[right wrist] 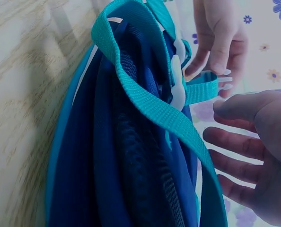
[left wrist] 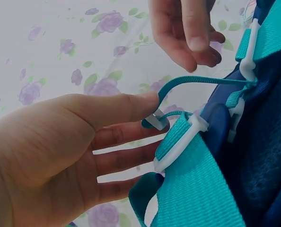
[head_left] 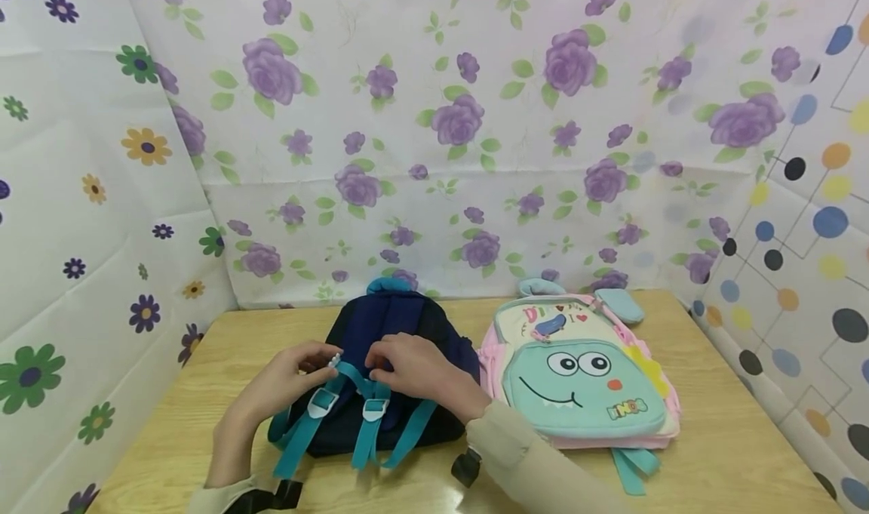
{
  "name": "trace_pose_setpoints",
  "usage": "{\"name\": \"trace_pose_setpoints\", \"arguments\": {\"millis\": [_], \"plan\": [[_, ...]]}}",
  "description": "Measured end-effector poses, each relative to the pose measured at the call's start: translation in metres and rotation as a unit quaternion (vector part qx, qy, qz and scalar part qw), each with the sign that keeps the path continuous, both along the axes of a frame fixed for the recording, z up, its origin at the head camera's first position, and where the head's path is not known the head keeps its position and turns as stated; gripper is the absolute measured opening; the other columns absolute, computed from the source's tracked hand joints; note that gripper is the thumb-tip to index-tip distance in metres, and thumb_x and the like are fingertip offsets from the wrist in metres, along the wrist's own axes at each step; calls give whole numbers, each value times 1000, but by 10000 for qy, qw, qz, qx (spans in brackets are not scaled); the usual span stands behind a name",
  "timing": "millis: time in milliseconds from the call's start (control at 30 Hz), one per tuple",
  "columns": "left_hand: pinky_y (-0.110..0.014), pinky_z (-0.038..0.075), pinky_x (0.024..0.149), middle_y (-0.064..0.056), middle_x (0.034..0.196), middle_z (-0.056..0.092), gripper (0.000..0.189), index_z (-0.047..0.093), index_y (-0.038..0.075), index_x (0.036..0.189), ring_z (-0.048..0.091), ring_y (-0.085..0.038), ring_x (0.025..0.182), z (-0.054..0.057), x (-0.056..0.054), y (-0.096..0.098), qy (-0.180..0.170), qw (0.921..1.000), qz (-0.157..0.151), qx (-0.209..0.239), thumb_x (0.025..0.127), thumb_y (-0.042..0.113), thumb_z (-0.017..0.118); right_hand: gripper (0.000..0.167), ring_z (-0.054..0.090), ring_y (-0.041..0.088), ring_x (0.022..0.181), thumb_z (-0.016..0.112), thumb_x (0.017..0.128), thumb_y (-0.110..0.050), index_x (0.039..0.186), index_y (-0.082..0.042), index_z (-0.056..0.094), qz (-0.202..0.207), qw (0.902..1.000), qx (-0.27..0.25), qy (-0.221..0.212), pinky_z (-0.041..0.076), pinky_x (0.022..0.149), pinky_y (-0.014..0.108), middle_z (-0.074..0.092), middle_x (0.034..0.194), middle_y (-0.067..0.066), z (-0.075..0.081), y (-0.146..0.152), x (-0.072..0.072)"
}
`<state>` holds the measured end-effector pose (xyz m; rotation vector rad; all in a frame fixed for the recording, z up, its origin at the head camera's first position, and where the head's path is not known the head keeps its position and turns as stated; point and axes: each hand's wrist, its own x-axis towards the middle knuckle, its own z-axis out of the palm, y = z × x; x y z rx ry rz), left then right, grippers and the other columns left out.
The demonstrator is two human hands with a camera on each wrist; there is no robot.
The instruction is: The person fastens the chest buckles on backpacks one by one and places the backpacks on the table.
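Note:
A dark navy backpack (head_left: 434, 329) with teal straps lies with its strap side up. My left hand (head_left: 288, 378) pinches a white plastic buckle piece (left wrist: 155, 121) on a narrow teal strap (left wrist: 202, 79) between thumb and forefinger. Its pronged end (right wrist: 224, 79) shows in the right wrist view. Close by, my right hand (head_left: 421, 370) hovers over the straps. Its fingers are spread and slightly bent in the right wrist view, with nothing held, the thumb near the buckle prongs. White strap adjusters (head_left: 322, 402) sit on the wider teal straps below the hands.
To the right, a pink and mint backpack (head_left: 584, 378) with a cartoon face lies beside the navy one on the wooden table (head_left: 733, 431). Behind the table hangs a flowered cloth (head_left: 421, 220), with patterned cloths on both sides. Loose teal strap ends (head_left: 366, 442) hang toward the front.

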<state>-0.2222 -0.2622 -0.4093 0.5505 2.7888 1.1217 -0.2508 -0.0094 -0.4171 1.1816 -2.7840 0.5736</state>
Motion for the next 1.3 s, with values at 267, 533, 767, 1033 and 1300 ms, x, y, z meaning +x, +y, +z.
{"name": "trace_pose_setpoints", "arguments": {"millis": [267,533,767,1033,1300], "plan": [[-40,53,87,-7,125,66,38,63,10,131,62,-24,107,1,1,-6,52,9999,119,-28,98,29,64,17,59,7,91,65,97,-31,111,-24,71,15,9994,218,-278,49,77,19,65,107,-8,-7,-13,-4],[-39,53,86,-9,125,65,37,63,8,130,63,-24,105,2,2,-5,18,10000,37,7,98,26,64,20,54,10,91,68,96,-29,115,-24,68,158,9987,325,-351,47,76,20,66,112,-7,-19,-19,-2],[-37,53,84,-8,123,66,36,64,8,129,63,-24,104,2,2,-6,10,10000,34,-2,98,26,64,23,52,7,89,70,93,-36,113,-26,67,301,9991,173,-228,44,78,20,68,111,-12,-26,-20,-1],[-39,53,88,-6,123,66,35,65,8,128,63,-20,103,-1,0,-7,70,10000,55,-29,97,24,65,25,53,7,90,74,89,-37,111,-27,69,-14,9989,51,-469,44,82,24,67,104,-13,-29,-24,1],[-41,51,89,-6,122,68,33,66,7,127,64,-18,100,-1,0,-7,370,9991,142,-178,97,24,65,22,58,3,87,75,88,-40,106,-28,72,14,9973,156,-712,48,79,20,64,97,-12,-28,-17,-4]]}}
